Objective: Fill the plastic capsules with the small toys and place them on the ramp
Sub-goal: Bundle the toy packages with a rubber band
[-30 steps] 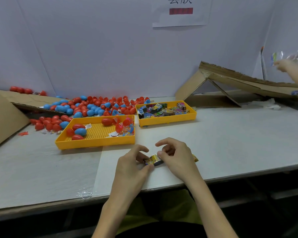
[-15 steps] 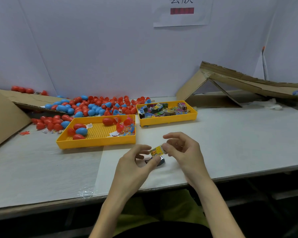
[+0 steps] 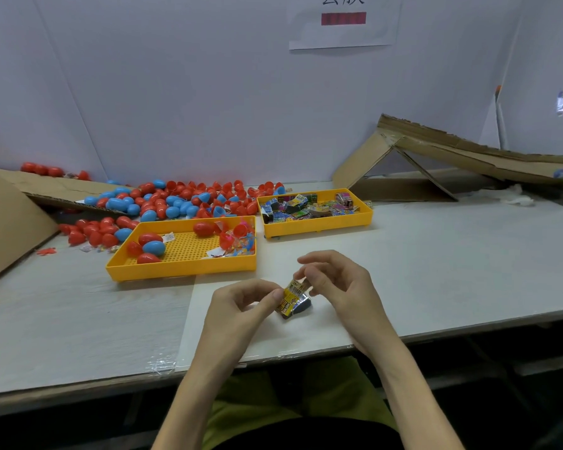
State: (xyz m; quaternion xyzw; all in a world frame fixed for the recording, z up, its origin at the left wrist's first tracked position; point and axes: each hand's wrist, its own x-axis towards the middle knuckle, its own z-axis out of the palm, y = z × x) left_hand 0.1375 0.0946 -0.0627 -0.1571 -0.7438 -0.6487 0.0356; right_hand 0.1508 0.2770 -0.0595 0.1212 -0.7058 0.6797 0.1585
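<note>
Here's the toy packet [image 3: 292, 296], pinched between both hands just above the table [image 3: 436, 271] at the near edge: crinkly foil-like wrapper, yellow with black print, folded into a small block, and a dark piece tucked under it that I can't identify. The left hand [image 3: 238, 308] nips its left edge between thumb and forefinger, and the right hand [image 3: 342, 285] grips the top with curled fingertips, the other fingers arched above. There's no capsule in either hand, so by my read this round is at its start: the toy is being readied, with the filling, the closing and the trip to the ramp all to come. Moving outward, the near tray [image 3: 182, 273] is glossy yellow plastic with a perforated floor, holding a few smooth egg-shaped capsules [image 3: 153, 247] in red and blue plus bits of wrapper. Just beyond on the right, the far tray [image 3: 319, 226] is heaped with more printed packets. A big loose pile [image 3: 176, 199] of red and blue shells sprawls to the far left, so plenty of work remains. The ramp [image 3: 468, 154], rough corrugated cardboard with torn edges, slopes down toward the far right; something red sits at its low end, too small to call. On the far left, 1 more cardboard sheet [image 3: 4, 222] leans.
</note>
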